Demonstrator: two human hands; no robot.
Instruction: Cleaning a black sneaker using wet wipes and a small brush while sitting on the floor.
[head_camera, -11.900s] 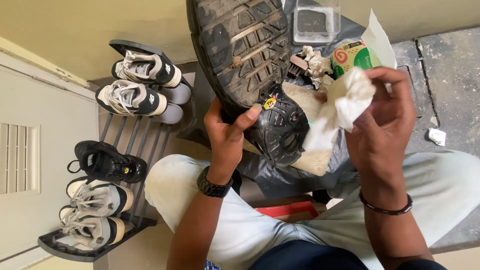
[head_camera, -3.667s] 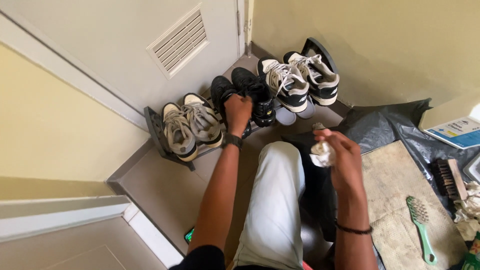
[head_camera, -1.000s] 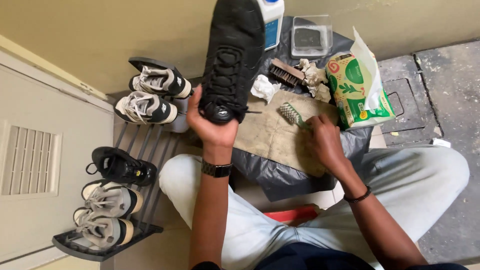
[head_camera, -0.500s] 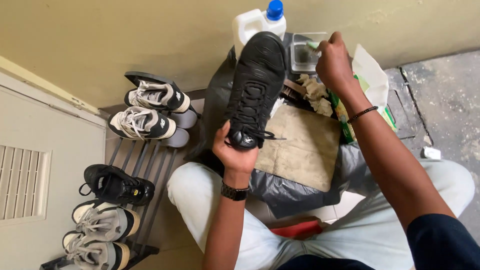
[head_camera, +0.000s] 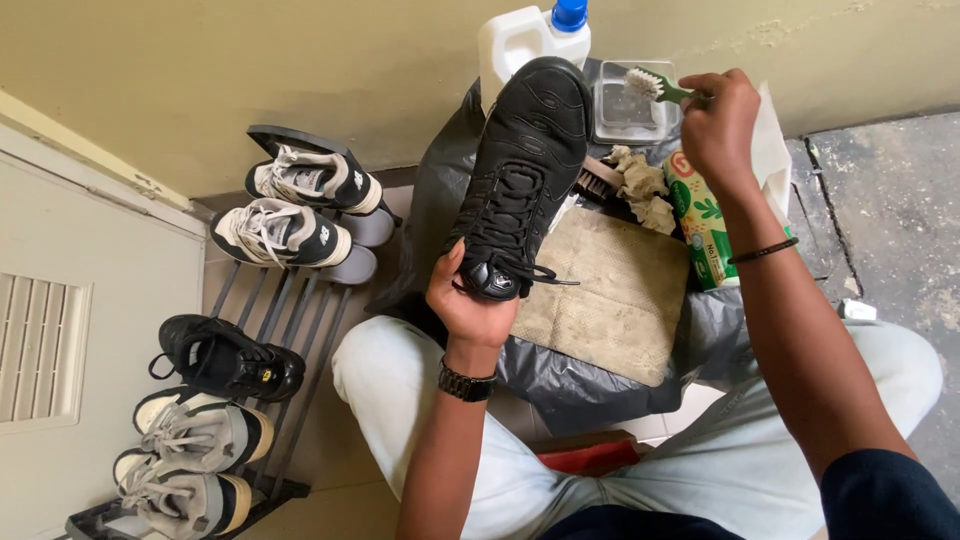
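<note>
Bristles are now hovering over the clear plastic tub (head_camera: 628, 103) instead of resting down on the beige cloth (head_camera: 610, 300), where the right hand (head_camera: 720, 120) was picking up the small green brush (head_camera: 655, 87) a second ago; that hand is clenching the handle, head pointing left above the tub. The left hand (head_camera: 468, 305) is still gripping the black sneaker (head_camera: 520, 170) by its heel, toe aimed away at the white jug (head_camera: 525, 40), upper facing up. Judging by this, the brush is being wetted, and scrubbing of the sneaker is not yet under way. Beside the left knee, a shoe rack (head_camera: 290, 330) is holding other pairs.
</note>
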